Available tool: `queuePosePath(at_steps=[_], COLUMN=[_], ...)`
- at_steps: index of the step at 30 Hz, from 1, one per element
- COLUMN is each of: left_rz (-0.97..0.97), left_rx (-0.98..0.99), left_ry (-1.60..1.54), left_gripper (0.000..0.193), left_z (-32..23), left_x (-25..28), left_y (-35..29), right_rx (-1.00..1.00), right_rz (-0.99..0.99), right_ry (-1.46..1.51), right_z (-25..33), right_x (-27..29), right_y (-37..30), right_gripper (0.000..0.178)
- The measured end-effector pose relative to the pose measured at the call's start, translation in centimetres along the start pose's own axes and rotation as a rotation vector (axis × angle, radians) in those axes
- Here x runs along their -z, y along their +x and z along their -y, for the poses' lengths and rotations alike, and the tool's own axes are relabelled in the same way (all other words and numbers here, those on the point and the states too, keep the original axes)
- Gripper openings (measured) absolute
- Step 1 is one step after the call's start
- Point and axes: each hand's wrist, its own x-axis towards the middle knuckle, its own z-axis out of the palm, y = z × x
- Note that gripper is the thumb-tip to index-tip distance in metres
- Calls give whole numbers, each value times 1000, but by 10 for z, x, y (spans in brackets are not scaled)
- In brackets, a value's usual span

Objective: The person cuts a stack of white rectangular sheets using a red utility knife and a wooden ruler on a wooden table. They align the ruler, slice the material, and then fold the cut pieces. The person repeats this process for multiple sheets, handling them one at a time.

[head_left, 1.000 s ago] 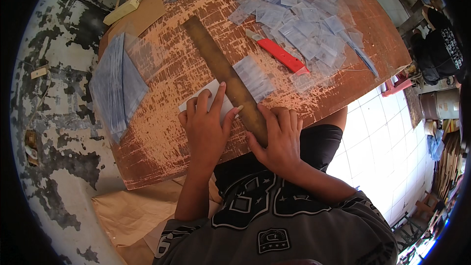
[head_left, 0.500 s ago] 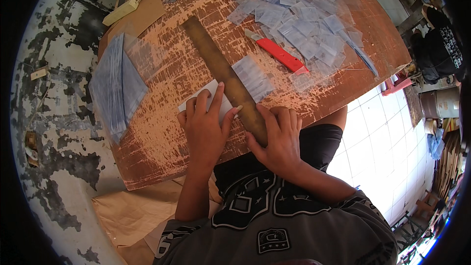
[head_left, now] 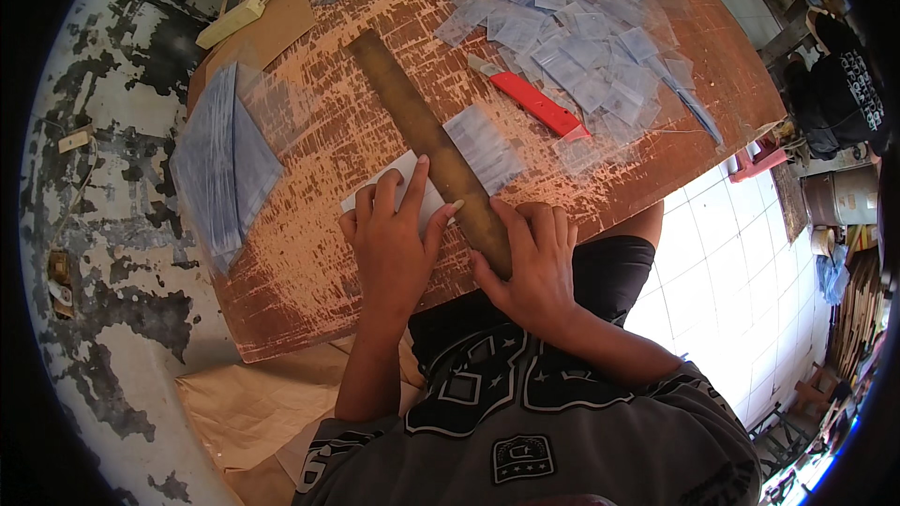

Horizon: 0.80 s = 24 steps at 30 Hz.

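A long, flat, brown straightedge (head_left: 412,108) lies slantwise across the worn wooden tabletop. It partly covers a translucent plastic sheet (head_left: 484,150), which shows along its right side. My left hand (head_left: 389,220) rests with spread fingers on a white card (head_left: 384,173), its index fingertip and thumb at the straightedge's left edge. The near end of the straightedge sits between the thumb and fingers of my right hand (head_left: 532,258). Beyond that hand lies a red utility knife (head_left: 539,105), its blade end pointing up and left, touched by neither hand.
Many clear plastic pieces (head_left: 572,37) are heaped at the far right of the table (head_left: 309,150). Bluish plastic sheets (head_left: 220,169) lie at the left edge. A power strip (head_left: 230,23) rests on cardboard at the far left. Brown paper (head_left: 253,403) lies below the near edge.
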Motion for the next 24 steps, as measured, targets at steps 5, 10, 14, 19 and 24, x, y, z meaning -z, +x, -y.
queuePosePath(at_steps=[5,10,14,19,24], left_rz=[2,7,2,5,0], left_rx=[-1,4,3,7,2], left_ry=[2,-5,-14,-3,8], left_gripper=[62,62,62,63,63], left_z=[0,0,0,-1,0], left_x=[0,1,1,1,0], left_y=[0,1,1,1,1], right_rx=[-3,-9,-5,-3,-1], right_rz=[2,8,7,6,4], right_ry=[7,11,10,13,17], right_z=[-1,-1,-1,-1,-2], right_x=[-1,0,0,1,0], right_y=[0,0,0,0,0], right_gripper=[70,71,70,70,70])
